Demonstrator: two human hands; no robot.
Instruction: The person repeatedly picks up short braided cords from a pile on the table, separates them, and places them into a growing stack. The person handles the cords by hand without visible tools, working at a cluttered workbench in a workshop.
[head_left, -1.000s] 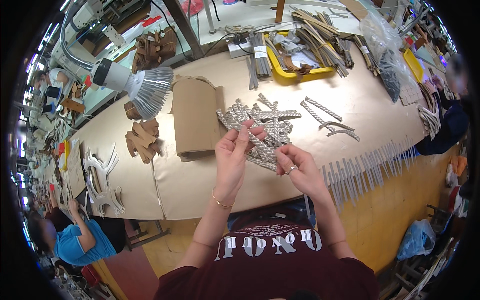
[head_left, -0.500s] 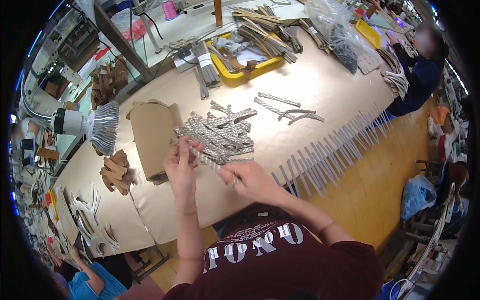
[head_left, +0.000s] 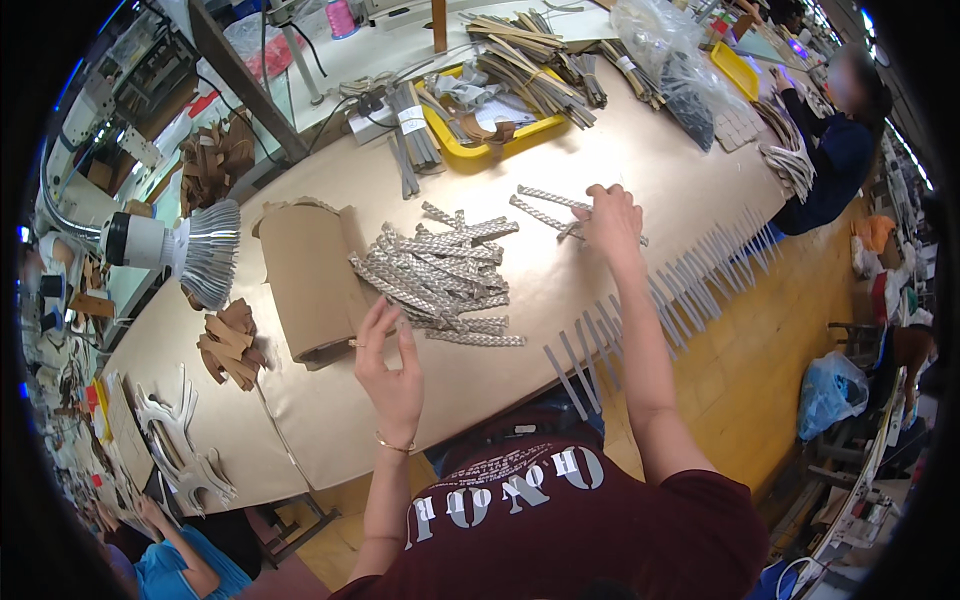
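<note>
A heap of braided silver-grey strips [head_left: 440, 270] lies mid-table. At its near edge is my left hand [head_left: 388, 365], fingers apart and nothing held. My right hand [head_left: 612, 228] reaches over a small group of loose braided strips [head_left: 545, 210] to the right of the heap. Its thumb and fingers are apart and bent down toward the strips, covering part of them. Whether the fingertips touch a strip I cannot tell.
A roll of brown paper [head_left: 310, 280] lies left of the heap, near brown scraps [head_left: 235, 345] and a lamp [head_left: 205, 255]. Behind stands a yellow tray [head_left: 500, 145] with bundled strips. Narrow grey strips [head_left: 640, 320] line the table's right edge. A co-worker [head_left: 840, 150] is at far right.
My hands, together on a braided strip before, have parted. The strip is let go and lies at the heap's near side. My right hand has moved right and away, over the loose strips.
</note>
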